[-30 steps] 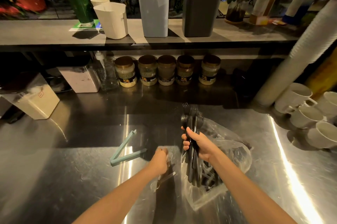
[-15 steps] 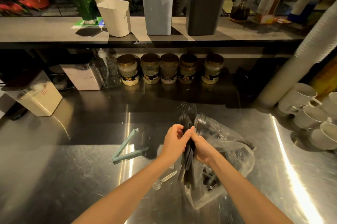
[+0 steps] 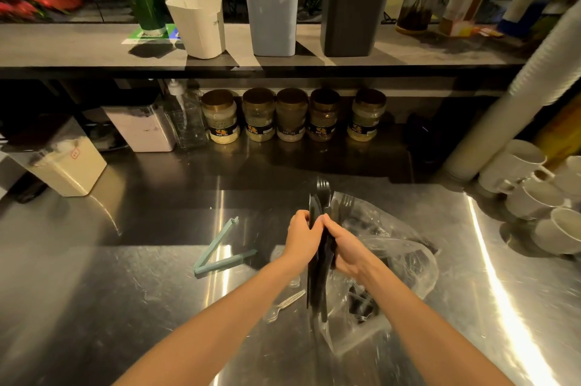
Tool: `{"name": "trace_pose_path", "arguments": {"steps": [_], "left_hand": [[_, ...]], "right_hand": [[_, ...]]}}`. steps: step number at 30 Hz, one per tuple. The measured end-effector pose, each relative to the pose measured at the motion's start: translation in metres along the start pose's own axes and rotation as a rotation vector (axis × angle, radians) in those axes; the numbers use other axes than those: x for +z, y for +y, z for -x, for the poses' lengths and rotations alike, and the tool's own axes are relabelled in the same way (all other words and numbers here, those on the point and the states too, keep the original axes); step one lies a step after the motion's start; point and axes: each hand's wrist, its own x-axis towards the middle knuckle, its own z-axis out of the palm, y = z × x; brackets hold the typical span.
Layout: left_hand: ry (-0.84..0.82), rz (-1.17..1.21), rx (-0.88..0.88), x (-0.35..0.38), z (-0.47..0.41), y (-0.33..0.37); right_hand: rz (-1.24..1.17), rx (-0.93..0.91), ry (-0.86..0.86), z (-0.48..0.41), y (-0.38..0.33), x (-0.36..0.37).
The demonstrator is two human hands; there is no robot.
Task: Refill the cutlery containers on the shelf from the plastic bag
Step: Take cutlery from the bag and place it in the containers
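Cutlery [image 3: 316,285] in left hand [image 3: 301,239], right hand [image 3: 346,247]

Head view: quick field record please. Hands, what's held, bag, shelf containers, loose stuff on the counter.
left hand: grips black cutlery bundle
right hand: grips same bundle
bundle: upright, fork tines up
plastic bag: clear, open, on steel counter, more black cutlery inside
shelf: light grey container and dark grey container, both holding cutlery; white container, contents not visible
loose: teal bag clip, open; clear plastic utensil
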Motion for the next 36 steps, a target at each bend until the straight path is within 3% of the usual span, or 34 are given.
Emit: {"name": "trace_pose_path", "arguments": {"steps": [5,12,18,25,32,36], "left_hand": [[0.004,0.115,0.022,-0.008,-0.002,0.01],[-0.015,0.561,-0.101,-0.017,0.001,0.014],[0.025,0.664,-0.127,-0.023,0.004,0.023],[0.086,0.874,-0.062,-0.042,-0.005,0.035],[-0.171,0.426,0.048,-0.039,0.003,0.043],[-0.246,0.202,-0.007,-0.029,0.012,0.052]], "right_hand": [[0.017,-0.036,-0.064,0.002,-0.002,0.001],[0.084,-0.093,-0.067,0.005,-0.005,-0.006],[0.119,-0.116,-0.097,0.008,-0.01,-0.002],[-0.209,-0.106,-0.006,0.002,-0.014,-0.013],[-0.235,-0.179,-0.07,0.002,-0.015,-0.004],[-0.099,-0.178,-0.031,0.007,-0.017,0.011]]}}
